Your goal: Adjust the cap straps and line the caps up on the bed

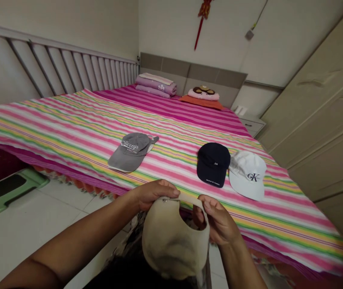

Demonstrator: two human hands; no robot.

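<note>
A beige baseball cap [171, 241] hangs between my hands at the bed's front edge, its back opening and strap facing up. My left hand [155, 194] pinches the strap end near a small metal buckle. On the other side of the opening, my right hand [218, 216] grips the cap's edge where the strap meets it. Both hands are closed on the cap, and some fingers are hidden behind it. On the bed beyond lie a grey cap [132, 150] with white lettering, a dark navy cap [213, 162] and a white cap [248, 174] with dark letters.
A striped sheet [171, 132] covers the bed. Folded purple bedding [156, 85] and a pink-and-orange pile [203, 98] sit by the headboard [171, 68]. A green stool [11, 192] stands on the floor at left. A nightstand [251, 124] and wardrobe [319, 100] are at right.
</note>
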